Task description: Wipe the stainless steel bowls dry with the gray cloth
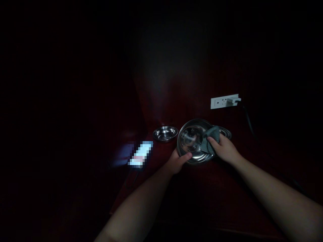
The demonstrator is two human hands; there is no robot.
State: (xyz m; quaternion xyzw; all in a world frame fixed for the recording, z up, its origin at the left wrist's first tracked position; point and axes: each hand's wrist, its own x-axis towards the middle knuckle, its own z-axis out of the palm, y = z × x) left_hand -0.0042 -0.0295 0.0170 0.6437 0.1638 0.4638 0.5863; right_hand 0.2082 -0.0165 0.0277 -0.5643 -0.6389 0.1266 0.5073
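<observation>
A shiny steel bowl [189,137] is tilted toward me in the middle of the view. My left hand [178,162] grips its lower left rim, the thumb lying inside and the other fingers hidden behind. A grey-green cloth [211,138] is bunched in my right hand [224,148], which presses it at the bowl's right side, over the rim. Beyond the bowl on the left sits a smaller, shallow steel bowl [166,133]. Behind my right hand another round steel dish [226,132] shows only in part.
A lit phone [140,155], its screen blurred, lies on the left of the dark red table [156,174], with a cable below it. On the back wall is a white socket plate [219,102] with a plug [233,100] and a hanging cord [248,119]. Surroundings are very dark.
</observation>
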